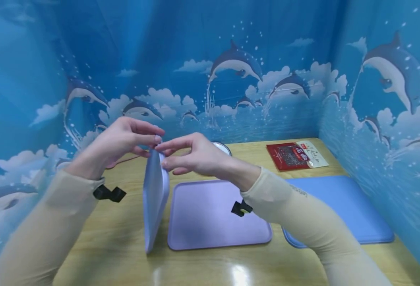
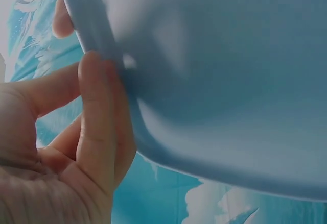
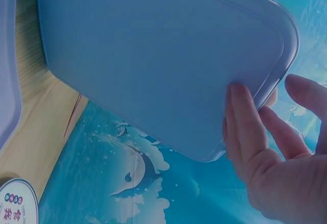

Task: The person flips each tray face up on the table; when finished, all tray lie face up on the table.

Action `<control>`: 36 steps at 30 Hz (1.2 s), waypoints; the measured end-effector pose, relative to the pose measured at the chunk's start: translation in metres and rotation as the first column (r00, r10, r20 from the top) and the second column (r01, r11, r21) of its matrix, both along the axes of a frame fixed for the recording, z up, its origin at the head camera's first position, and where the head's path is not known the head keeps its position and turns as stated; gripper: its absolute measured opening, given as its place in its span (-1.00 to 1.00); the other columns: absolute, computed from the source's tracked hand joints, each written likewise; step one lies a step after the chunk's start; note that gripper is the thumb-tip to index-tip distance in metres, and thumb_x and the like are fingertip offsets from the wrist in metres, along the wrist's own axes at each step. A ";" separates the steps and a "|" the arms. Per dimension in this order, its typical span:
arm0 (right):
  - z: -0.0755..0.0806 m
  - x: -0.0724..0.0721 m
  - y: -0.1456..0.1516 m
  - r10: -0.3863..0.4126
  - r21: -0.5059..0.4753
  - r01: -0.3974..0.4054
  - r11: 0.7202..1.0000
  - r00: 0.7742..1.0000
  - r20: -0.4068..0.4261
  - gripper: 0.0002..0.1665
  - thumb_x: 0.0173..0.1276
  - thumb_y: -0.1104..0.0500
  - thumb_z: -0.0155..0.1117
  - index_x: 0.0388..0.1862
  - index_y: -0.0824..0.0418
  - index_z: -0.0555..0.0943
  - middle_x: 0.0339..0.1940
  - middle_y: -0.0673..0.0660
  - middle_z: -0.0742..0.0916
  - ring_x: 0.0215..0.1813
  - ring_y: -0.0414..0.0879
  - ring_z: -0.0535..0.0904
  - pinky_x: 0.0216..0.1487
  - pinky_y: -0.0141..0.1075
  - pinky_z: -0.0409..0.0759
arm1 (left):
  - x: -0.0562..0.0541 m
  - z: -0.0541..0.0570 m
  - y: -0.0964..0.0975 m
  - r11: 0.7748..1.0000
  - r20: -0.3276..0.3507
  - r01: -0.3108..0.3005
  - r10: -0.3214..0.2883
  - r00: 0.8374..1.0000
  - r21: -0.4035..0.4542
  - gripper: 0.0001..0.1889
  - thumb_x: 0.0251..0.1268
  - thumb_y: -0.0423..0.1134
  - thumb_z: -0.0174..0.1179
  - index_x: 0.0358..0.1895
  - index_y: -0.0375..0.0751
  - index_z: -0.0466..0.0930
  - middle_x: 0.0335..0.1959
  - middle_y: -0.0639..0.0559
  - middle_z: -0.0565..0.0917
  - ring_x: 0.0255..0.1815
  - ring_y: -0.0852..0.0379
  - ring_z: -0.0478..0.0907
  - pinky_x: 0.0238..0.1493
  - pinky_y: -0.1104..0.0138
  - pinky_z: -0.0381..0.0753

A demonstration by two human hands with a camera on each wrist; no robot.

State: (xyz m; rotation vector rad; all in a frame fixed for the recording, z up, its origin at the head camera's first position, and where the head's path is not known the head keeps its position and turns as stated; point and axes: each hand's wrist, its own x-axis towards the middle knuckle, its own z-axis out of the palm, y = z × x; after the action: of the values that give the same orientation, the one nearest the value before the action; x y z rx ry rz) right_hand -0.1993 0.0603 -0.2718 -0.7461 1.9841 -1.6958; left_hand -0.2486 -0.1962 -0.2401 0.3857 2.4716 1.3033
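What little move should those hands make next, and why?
Probably tilt the upright tray leftward and lay it flat: the left hand and right hand hold its top edge, tabletop shows on its left, and the purple tray lies flat on its right.

The left arm (image 1: 49, 226) and right arm (image 1: 302, 210), both in pale sleeves, reach forward and inward. The left grip (image 1: 129, 137) pinches, fingers bent; the right grip (image 1: 199, 154), just beside it, pinches too.
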 end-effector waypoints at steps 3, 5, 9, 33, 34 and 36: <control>0.001 0.000 0.004 -0.004 0.013 0.003 1.000 1.000 0.028 -0.43 0.61 0.18 0.44 0.55 0.17 0.67 0.52 0.14 0.75 0.16 0.03 0.91 0.26 0.03 0.91 | -0.002 -0.002 0.006 1.000 0.013 0.014 -0.014 1.000 0.017 -0.51 0.69 -0.06 0.33 0.50 -0.19 0.66 0.42 -0.19 0.73 0.16 0.02 0.80 0.12 0.18 0.93; 0.001 0.000 0.005 0.001 0.025 -0.002 1.000 0.999 0.034 -0.44 0.62 0.17 0.44 0.54 0.15 0.68 0.55 0.15 0.73 0.14 0.04 0.92 0.24 0.07 0.91 | -0.003 -0.004 0.010 0.999 0.019 0.023 -0.023 1.000 0.023 -0.53 0.70 -0.09 0.32 0.49 -0.21 0.67 0.37 -0.21 0.76 0.12 0.03 0.82 0.11 0.19 0.93; -0.002 0.000 0.005 0.000 0.056 -0.001 0.998 1.000 0.023 -0.47 0.61 0.15 0.46 0.51 0.15 0.71 0.58 0.24 0.70 0.19 0.02 0.90 0.14 0.05 0.94 | -0.004 -0.008 0.019 0.999 0.014 0.051 -0.052 0.999 0.017 -0.57 0.71 -0.13 0.30 0.46 -0.22 0.69 0.36 -0.22 0.77 0.11 0.03 0.83 0.17 0.14 0.92; -0.034 0.002 0.035 -0.290 -0.014 0.293 0.956 0.951 0.106 -0.36 0.49 0.30 0.51 0.53 0.19 0.68 0.55 0.23 0.71 0.25 0.13 0.88 0.09 0.02 0.94 | -0.005 -0.055 -0.047 1.000 0.107 0.014 -0.016 0.994 0.018 -0.37 0.67 0.01 0.36 0.63 -0.16 0.50 0.59 -0.28 0.62 0.35 -0.05 0.79 0.27 0.02 0.91; -0.035 0.002 0.037 -0.298 -0.024 0.302 0.953 0.949 0.105 -0.36 0.49 0.31 0.50 0.54 0.19 0.68 0.55 0.23 0.72 0.27 0.13 0.87 0.11 0.05 0.93 | -0.004 -0.058 -0.055 1.000 0.111 0.002 -0.004 0.994 0.011 -0.36 0.67 0.01 0.36 0.63 -0.16 0.49 0.60 -0.27 0.61 0.32 0.00 0.80 0.26 0.04 0.91; -0.035 0.003 0.041 -0.311 -0.043 0.317 0.947 0.945 0.101 -0.35 0.50 0.32 0.49 0.55 0.19 0.67 0.53 0.25 0.73 0.31 0.14 0.85 0.13 0.08 0.93 | -0.003 -0.066 -0.071 1.000 0.115 -0.017 0.016 0.993 0.006 -0.34 0.69 0.02 0.34 0.66 -0.18 0.46 0.57 -0.20 0.65 0.27 0.11 0.80 0.25 0.07 0.92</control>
State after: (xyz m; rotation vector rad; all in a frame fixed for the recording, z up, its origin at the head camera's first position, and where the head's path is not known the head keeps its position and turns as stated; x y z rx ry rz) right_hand -0.1962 0.1014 -0.3070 -0.3726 2.0814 -1.9361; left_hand -0.2518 -0.2670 -0.3064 0.2842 2.3804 1.3035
